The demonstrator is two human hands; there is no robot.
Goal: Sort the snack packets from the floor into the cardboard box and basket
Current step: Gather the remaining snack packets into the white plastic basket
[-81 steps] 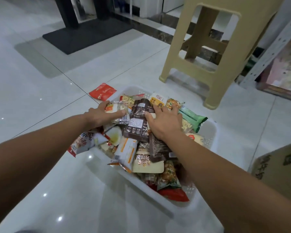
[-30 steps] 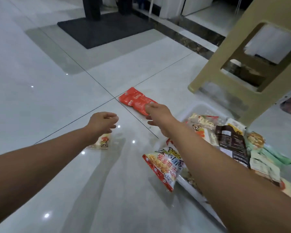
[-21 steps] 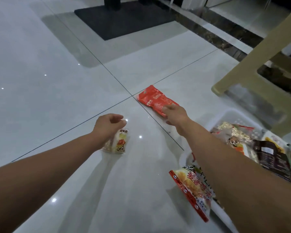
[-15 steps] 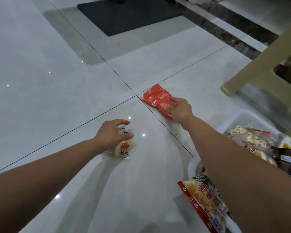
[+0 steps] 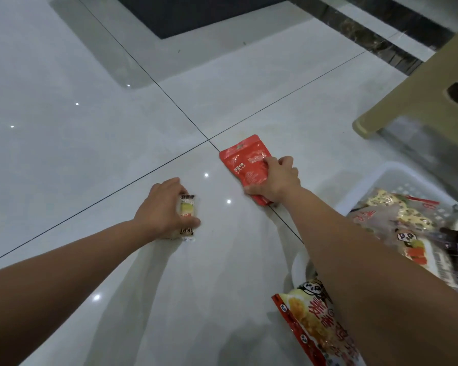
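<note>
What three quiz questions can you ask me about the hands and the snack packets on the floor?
1. True or false: the right hand grips the red packet on the floor.
2. Pick one: what does the left hand hold? A, a small pale packet. B, a cup. C, nothing.
3. Fill the gap: the white basket full of snacks sits to the ___ of the red packet.

Key: 1 true. 2 A. 3 right.
</note>
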